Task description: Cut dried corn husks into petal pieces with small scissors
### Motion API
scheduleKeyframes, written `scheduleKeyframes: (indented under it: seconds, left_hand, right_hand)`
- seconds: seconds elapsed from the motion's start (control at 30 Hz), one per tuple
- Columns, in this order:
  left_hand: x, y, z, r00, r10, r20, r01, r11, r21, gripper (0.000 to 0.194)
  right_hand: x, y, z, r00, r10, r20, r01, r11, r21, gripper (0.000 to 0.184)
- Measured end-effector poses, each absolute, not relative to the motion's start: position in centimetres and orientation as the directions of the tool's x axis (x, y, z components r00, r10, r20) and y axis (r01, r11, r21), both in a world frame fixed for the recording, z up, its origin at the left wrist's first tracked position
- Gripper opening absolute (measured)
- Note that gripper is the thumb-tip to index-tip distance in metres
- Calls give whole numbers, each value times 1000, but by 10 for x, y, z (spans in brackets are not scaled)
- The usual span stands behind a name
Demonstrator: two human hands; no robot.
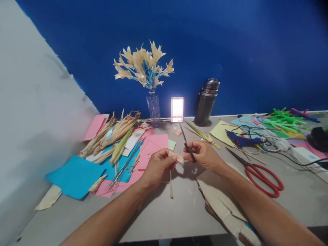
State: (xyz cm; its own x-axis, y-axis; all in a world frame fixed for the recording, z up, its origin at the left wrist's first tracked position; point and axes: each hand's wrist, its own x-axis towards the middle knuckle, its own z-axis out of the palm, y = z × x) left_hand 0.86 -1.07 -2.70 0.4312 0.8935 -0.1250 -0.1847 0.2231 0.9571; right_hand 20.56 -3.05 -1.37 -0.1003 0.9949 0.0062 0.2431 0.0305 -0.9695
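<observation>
Between the thumb and fingers of my left hand (160, 165) is a small, pale strip of corn husk (179, 158). My right hand (205, 155) grips a small pair of black-handled scissors (190, 152), whose thin blades point away toward the wall. The fingertips of my right hand are close to the strip's right end; whether they touch it I cannot tell. Below my left hand lies a narrow husk scrap (171, 188) on the grey table (153, 215). A few pale trimmings (177, 132) are scattered beyond my hands.
Left are dried corn husks (123, 128), blue paper (77, 176) and pink paper (156, 141). A bottle (154, 111) of husk flowers and a dark flask (206, 104) stand behind. Right are red-handled scissors (263, 177), a blue glue gun (242, 139) with cables, and green pipe cleaners (282, 119).
</observation>
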Motion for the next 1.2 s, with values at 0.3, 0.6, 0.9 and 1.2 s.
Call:
scheduleKeyframes:
  seconds: [0.3,0.6,0.9,1.2]
  left_hand:
    - [2,-9,-26,282,935,216,20,-231,973,7]
    - [-5,-5,-27,395,391,831,131,-920,370,22]
    - [7,-15,-28,347,930,119,-44,-110,993,8]
    - [6,-11,-25,537,802,-262,-220,433,874,14]
  right_hand:
    - [244,-18,-15,-16,1000,0,953,15,-304,28]
    - [244,-17,-26,-99,981,-165,961,51,-273,13]
    - [246,-21,-9,-229,966,-119,839,134,-527,18]
    - [198,-41,-9,-325,946,6,493,175,-853,30]
